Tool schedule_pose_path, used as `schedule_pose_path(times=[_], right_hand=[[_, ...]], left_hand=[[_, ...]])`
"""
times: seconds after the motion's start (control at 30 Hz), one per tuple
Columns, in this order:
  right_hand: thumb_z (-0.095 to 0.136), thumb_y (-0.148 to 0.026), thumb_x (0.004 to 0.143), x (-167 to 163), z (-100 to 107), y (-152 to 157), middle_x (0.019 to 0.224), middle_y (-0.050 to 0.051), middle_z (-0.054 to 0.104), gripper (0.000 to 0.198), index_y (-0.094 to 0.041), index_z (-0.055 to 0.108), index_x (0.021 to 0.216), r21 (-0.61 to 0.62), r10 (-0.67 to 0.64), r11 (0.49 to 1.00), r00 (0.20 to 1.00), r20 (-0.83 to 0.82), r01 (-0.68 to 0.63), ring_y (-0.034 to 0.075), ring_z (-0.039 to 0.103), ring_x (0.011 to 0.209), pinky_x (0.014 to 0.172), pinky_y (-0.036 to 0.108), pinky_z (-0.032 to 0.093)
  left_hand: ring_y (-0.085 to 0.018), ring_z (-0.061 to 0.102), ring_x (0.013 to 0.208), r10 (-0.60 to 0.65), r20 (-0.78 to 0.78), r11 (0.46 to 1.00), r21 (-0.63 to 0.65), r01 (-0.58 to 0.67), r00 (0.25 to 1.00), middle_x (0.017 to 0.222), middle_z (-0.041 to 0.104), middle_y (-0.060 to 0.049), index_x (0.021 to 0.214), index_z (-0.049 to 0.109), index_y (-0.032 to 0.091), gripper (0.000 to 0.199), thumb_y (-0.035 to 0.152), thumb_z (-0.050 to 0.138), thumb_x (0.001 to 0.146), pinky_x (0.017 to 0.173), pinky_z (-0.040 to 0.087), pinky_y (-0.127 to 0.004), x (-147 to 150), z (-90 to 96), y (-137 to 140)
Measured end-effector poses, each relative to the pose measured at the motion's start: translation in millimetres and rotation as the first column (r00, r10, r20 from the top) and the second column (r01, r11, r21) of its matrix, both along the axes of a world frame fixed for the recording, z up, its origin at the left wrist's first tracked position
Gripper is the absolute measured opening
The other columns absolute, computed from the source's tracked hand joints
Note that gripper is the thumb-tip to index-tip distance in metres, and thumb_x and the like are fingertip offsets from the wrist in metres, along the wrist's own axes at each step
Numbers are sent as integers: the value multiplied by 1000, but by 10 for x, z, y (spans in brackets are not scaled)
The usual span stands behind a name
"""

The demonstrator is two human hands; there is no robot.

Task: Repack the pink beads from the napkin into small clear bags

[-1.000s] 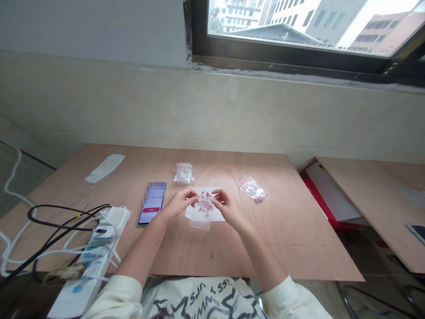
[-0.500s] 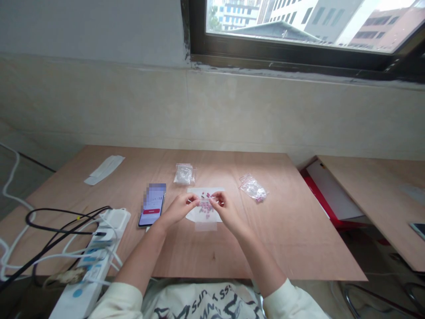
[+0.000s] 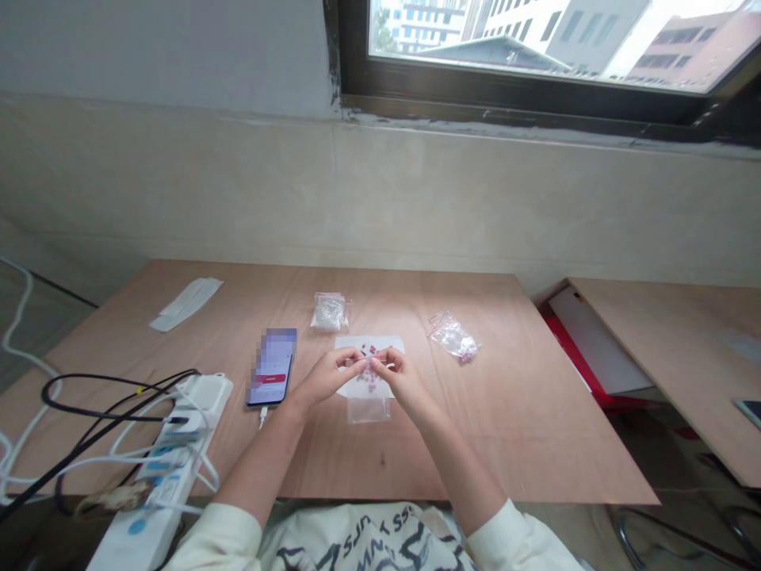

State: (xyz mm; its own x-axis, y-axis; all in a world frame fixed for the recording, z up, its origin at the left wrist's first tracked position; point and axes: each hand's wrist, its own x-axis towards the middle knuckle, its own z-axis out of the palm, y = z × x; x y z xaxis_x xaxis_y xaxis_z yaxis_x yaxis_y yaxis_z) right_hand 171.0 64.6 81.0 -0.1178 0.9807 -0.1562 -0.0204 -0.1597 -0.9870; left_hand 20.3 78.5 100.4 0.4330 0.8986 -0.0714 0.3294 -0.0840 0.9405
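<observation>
A pale wood-grained table [image 3: 505, 444] spans the middle and lower frame. At its upper left lie white strips [image 3: 186, 304]; below and to their right, left of centre, a phone [image 3: 274, 369] with its screen lit. A stack of clear bags [image 3: 330, 312] sits just above centre-left, a white paper [image 3: 355, 389] in the centre, and a bag of reddish bits [image 3: 455, 339] right of centre. A power strip [image 3: 205, 394] overlaps the table's lower left; whether it rests there is unclear.
</observation>
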Motion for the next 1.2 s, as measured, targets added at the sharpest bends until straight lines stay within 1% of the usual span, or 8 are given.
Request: schedule_pose_path(times=[0.13, 0.3, 0.47, 0.6, 0.7, 0.93, 1.1, 1.2], right_hand=[[61, -38, 60, -17, -35, 57, 58, -2, 52, 24, -18, 48, 61, -50, -44, 998, 997, -59, 41, 10, 48, 50, 49, 23, 38], [65, -34, 56, 22, -31, 131, 54, -2, 51, 23, -17, 48, 54, -9, -139, 990, 990, -13, 139, 11, 48, 52, 53, 23, 38], [67, -38, 55, 48, -25, 111, 58, 1, 57, 26, -16, 52, 56, -144, -111, 984, 992, -62, 101, 12, 51, 55, 55, 25, 38], [65, -38, 57, 78, -60, 68, 54, -1, 55, 28, -16, 48, 52, -186, -108, 980, 981, -160, 77, 10, 48, 52, 54, 24, 36], [65, -34, 57, 108, -57, 57, 52, -3, 54, 27, -17, 45, 50, -174, -111, 982, 975, -191, 78, 10, 47, 51, 57, 24, 36], [65, -29, 56, 88, 19, 79, 52, -3, 53, 24, -17, 45, 48, -119, -106, 989, 981, -160, 87, 10, 47, 52, 56, 25, 36], [63, -35, 59, 44, 13, 66, 51, -3, 51, 26, -17, 47, 50, -112, -181, 980, 973, -142, 166, 9, 44, 49, 50, 23, 35], [60, -40, 61, -12, -55, 67, 56, -1, 54, 25, -17, 51, 56, -103, -196, 978, 973, -121, 184, 9, 44, 50, 49, 23, 34]], left_hand=[[-16, 53, 72, 9, -12, 1000, 13, -9, 1000, 70, 60, -2, 71, 60, 14, 25, 35, 48, 76, 67, 41, -25, 59, 23, 51], [-15, 55, 67, 81, 21, 993, -91, -79, 996, 73, 60, -3, 74, 59, 14, 26, 39, 51, 73, 59, 43, -24, 33, -64, 79], [-14, 55, 63, 169, 20, 981, -99, -166, 985, 67, 59, -2, 68, 58, 14, 26, 40, 55, 69, 53, 43, -22, -68, -172, 82], [-15, 56, 65, 186, 25, 969, -169, -180, 982, 71, 62, -3, 71, 60, 13, 29, 41, 56, 68, 56, 43, -24, -98, -142, 51], [-16, 57, 70, 172, 41, 966, -201, -161, 984, 76, 65, -5, 76, 62, 13, 31, 42, 55, 69, 61, 44, -25, -105, -105, 20], [-17, 56, 69, 208, 24, 968, -145, -203, 978, 68, 63, -4, 65, 60, 13, 28, 41, 56, 68, 62, 44, -27, -131, -107, 46], [-15, 56, 76, 133, 206, 966, -246, -81, 969, 85, 59, -5, 91, 53, 14, 32, 41, 51, 73, 67, 45, -27, -80, -164, -55], [-12, 56, 70, 85, 263, 952, -305, -1, 961, 86, 55, -4, 99, 44, 17, 35, 37, 54, 73, 65, 44, -26, -42, -274, -153]])
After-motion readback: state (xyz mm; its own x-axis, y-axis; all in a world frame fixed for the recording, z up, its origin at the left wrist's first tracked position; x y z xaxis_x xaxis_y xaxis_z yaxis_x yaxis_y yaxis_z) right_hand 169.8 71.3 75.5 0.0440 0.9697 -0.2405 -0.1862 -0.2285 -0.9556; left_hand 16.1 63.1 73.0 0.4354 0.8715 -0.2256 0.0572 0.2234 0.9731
